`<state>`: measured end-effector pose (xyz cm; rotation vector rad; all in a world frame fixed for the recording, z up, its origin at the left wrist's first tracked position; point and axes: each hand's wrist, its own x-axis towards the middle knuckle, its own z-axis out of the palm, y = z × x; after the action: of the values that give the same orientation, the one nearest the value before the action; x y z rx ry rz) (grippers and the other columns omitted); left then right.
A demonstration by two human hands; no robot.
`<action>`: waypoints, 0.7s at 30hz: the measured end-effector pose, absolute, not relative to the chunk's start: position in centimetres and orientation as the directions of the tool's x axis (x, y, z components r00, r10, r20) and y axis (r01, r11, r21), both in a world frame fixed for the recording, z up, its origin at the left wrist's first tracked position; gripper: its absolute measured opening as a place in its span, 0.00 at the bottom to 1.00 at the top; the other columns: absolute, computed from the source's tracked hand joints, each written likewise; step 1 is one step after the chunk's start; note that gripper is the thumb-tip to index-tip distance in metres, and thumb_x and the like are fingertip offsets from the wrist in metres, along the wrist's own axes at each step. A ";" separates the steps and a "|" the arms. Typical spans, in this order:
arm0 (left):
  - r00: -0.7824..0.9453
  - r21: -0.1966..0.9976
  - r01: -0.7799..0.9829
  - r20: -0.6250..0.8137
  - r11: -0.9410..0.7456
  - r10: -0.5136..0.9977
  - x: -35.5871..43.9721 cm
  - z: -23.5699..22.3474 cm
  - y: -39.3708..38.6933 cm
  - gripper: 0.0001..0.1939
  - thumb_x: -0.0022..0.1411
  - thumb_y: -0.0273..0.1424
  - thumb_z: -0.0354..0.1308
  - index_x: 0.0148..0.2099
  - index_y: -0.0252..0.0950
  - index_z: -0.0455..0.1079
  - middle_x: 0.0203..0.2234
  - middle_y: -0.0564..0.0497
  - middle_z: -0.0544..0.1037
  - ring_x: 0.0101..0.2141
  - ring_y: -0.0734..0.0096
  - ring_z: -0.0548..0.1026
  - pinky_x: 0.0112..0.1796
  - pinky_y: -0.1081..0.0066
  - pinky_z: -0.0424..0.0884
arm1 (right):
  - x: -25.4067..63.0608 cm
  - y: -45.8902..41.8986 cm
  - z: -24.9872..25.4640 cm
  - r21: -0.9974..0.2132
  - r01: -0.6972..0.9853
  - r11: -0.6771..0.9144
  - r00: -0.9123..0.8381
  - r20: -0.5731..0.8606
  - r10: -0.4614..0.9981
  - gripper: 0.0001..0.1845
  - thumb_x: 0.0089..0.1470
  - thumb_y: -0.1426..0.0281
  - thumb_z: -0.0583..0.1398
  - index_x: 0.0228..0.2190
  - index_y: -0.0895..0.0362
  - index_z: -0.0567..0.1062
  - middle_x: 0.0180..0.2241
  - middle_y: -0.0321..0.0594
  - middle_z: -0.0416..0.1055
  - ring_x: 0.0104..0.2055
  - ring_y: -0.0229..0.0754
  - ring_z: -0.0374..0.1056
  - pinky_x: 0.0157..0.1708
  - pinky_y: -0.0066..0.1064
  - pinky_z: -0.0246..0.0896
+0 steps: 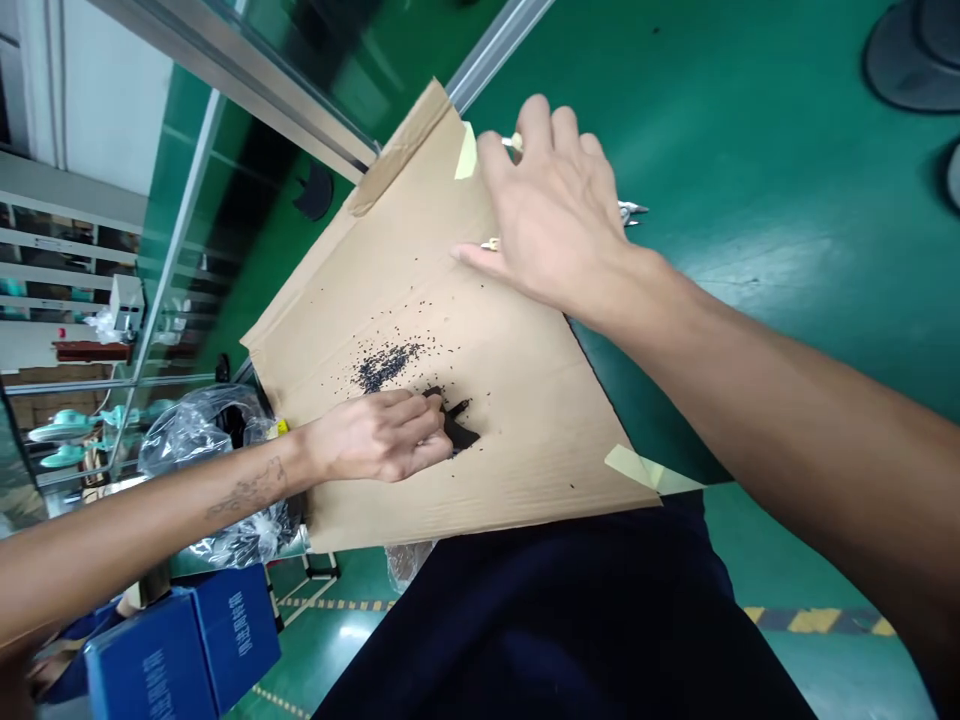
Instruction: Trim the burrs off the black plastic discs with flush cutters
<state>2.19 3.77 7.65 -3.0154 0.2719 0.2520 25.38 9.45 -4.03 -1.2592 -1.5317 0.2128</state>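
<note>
My left hand (394, 435) is closed round a thin, dark, angular piece (459, 428) with a pointed corner, low over a sheet of cardboard (525, 400). Its kind I cannot make out, since my fingers cover part of it. Right beside that hand lies a scattered pile of tiny black bits (386, 365). Over the far right edge of the cardboard, my right hand (551, 200) grips a pair of pliers (632, 212). Their metal jaws poke out past the hand, and pale handle ends show near the thumb and index finger; the palm hides the middle.
Yellowish tape (634, 468) sticks to the cardboard's near right corner. Clear plastic bags (199, 430) and blue boxes (184, 640) stand at the left. A metal-framed glass panel (300, 70) runs beyond the cardboard. Black round bases (915, 55) stand on the green floor.
</note>
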 end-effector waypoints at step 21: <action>0.909 -0.317 0.267 0.397 -0.910 0.128 -2.5 3.7 1.3 0.07 0.66 0.22 0.54 0.44 0.34 0.71 0.37 0.44 0.82 0.31 0.71 0.78 0.34 0.69 0.75 | 22.5 4.5 2.1 -0.895 0.277 0.350 -0.625 0.109 0.773 0.15 0.54 0.63 0.66 0.42 0.59 0.78 0.35 0.41 0.77 0.35 0.41 0.72 0.37 0.35 0.66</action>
<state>-2.47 1.26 3.67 -2.7025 -0.2902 -0.5273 22.51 4.50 2.05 -0.9112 -2.0906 1.2369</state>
